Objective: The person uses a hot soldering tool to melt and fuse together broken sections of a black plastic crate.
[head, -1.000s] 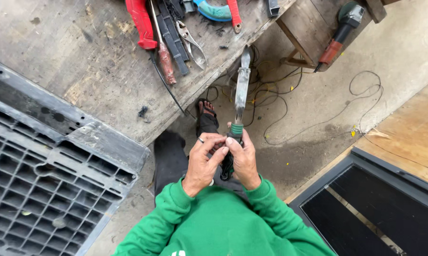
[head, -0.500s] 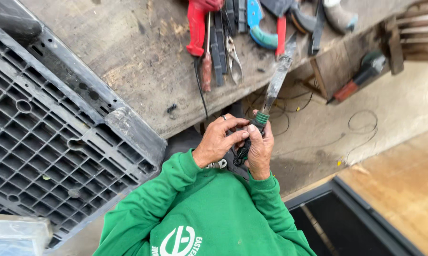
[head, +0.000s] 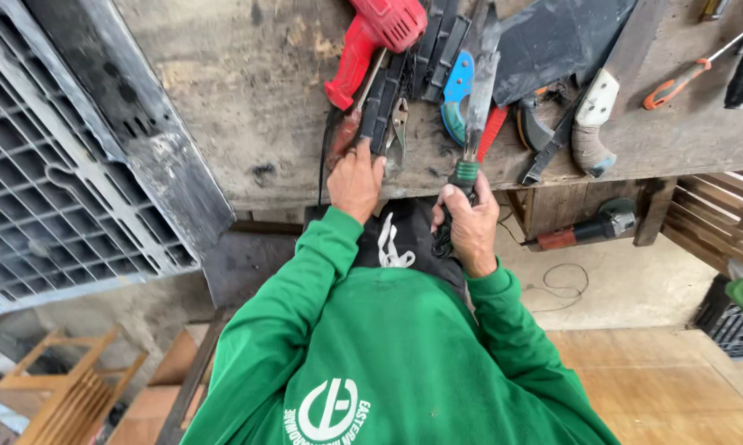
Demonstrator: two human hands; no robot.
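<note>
My right hand [head: 470, 227] is closed around the dark handle of a long knife [head: 480, 91]. The handle has a green band, and the grey blade points away from me over the edge of the worn wooden bench [head: 248, 99]. My left hand [head: 355, 177] reaches to the bench edge and lies on a heap of hand tools. Its fingers are on a reddish-brown tool handle [head: 344, 138], next to a pair of pliers [head: 399, 124]. The fingertips are hidden, so I cannot make out a grip. Green sleeves cover both arms.
A red power tool [head: 380, 33], a blue-handled tool [head: 456, 86], a white-handled tool [head: 595, 111] and an orange screwdriver [head: 676, 82] lie on the bench. A grey plastic grid pallet [head: 50, 173] is at the left. An angle grinder [head: 586, 231] sits under the bench.
Both hands were together on the knife handle near my body. My left hand has let go and reached to the tools on the bench, and my right hand has brought the knife up to the bench edge.
</note>
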